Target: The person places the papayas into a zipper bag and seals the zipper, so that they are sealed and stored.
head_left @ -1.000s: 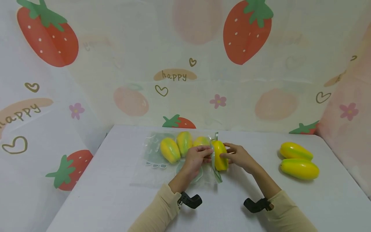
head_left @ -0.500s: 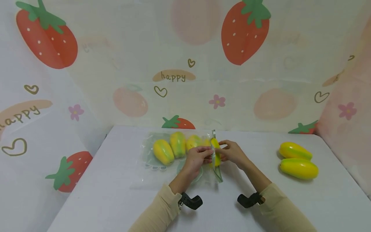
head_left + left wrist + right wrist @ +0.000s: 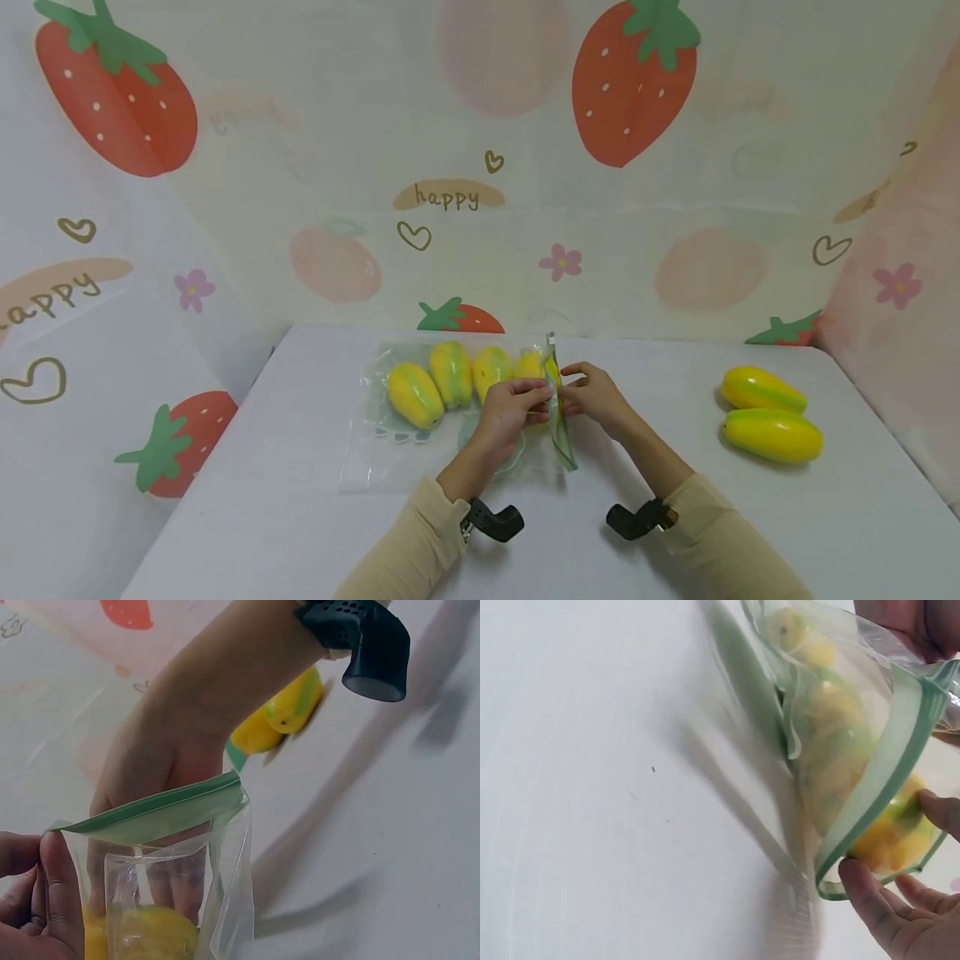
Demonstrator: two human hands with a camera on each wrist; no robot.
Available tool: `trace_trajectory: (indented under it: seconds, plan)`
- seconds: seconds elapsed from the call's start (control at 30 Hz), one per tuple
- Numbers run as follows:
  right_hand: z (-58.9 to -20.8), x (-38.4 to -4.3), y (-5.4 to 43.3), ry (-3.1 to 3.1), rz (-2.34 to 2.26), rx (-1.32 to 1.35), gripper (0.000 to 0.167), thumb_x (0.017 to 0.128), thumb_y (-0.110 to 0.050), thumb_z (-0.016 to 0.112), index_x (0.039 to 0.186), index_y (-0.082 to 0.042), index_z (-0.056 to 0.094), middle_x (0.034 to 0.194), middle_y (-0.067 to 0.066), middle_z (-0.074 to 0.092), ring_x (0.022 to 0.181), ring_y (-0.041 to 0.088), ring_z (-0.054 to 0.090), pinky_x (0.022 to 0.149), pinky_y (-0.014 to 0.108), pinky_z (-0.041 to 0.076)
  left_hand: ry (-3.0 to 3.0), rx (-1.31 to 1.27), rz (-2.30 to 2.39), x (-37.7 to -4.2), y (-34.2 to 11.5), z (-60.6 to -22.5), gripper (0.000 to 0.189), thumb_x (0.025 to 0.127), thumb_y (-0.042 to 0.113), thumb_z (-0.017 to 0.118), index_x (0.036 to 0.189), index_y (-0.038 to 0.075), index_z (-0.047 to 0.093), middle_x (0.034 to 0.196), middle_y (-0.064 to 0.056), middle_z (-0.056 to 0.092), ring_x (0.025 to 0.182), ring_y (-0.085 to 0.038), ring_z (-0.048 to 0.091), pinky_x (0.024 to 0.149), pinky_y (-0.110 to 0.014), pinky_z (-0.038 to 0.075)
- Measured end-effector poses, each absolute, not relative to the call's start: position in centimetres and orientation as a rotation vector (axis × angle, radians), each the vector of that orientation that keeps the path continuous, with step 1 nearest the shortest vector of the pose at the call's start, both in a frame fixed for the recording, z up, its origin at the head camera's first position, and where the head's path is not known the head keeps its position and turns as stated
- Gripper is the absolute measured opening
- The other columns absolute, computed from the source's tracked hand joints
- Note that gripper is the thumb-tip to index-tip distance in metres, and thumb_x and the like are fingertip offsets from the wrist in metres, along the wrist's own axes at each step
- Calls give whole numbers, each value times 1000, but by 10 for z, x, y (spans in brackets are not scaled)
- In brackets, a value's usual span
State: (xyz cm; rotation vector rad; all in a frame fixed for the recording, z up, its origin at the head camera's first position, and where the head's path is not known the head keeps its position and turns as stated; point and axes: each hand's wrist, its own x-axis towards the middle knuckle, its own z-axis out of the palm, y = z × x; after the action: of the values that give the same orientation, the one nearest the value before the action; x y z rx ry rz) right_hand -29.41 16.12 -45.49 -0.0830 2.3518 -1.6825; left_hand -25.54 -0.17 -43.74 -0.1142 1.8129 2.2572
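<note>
A clear zip bag [image 3: 375, 468] with a green-edged mouth lies on the table, holding several yellow-green papayas [image 3: 415, 396]. My left hand [image 3: 506, 421] pinches the bag's mouth edge between thumb and fingers. Its thumb shows beside the green zip strip [image 3: 157, 804] in the left wrist view. At the mouth is my right hand [image 3: 598, 398], its extended, spread fingers reaching inside the opening. In the right wrist view those fingertips touch the papaya nearest the mouth [image 3: 892, 840]. The bag's edge and my left hand partly hide that papaya in the head view.
Two loose papayas [image 3: 772, 435] lie side by side on the right of the white table [image 3: 675, 533]. A strawberry-print cloth [image 3: 480, 125] stands as a backdrop behind and along both sides. Each wrist carries a black camera mount [image 3: 495, 521].
My right hand has moved left, and the papaya it gripped has gone through the mouth into the bag. The papayas inside have shifted left. My left hand keeps its pinch.
</note>
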Motion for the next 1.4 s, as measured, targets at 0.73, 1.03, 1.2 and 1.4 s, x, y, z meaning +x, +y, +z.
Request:
trace_trajectory:
  seconds: [0.73, 1.03, 1.2, 1.4]
  plan:
    - [-461, -297, 154, 2424, -1670, -105, 39, 94, -7, 49, 130, 9, 56, 120, 30, 63, 71, 10, 63, 71, 26, 59, 1791, -91, 2244, -255, -2, -445, 28, 92, 7, 64, 114, -10, 64, 78, 2, 62, 65, -8, 60, 62, -18, 56]
    - [-459, -293, 166, 2438, -1597, -184, 37, 95, -13, 54, 126, 6, 59, 111, 24, 67, 77, 21, 68, 71, 29, 60, 1789, -128, 2227, -253, -2, -443, 29, 93, 9, 64, 116, -8, 63, 80, 2, 62, 67, -8, 59, 63, -18, 56]
    - [-455, -290, 174, 2488, -1545, -227, 36, 96, -18, 59, 123, 5, 61, 111, 25, 67, 81, 23, 69, 72, 30, 60, 1791, -134, 2216, -253, -2, -444, 30, 93, 9, 64, 117, -9, 63, 80, 2, 63, 66, -8, 59, 63, -18, 57]
    - [-446, -289, 183, 2541, -1477, -218, 39, 96, -20, 61, 125, 5, 60, 112, 27, 64, 86, 28, 69, 76, 33, 60, 1794, -136, 2224, -252, -4, -443, 31, 93, 8, 63, 118, -10, 62, 80, 3, 62, 66, -8, 59, 63, -18, 57]
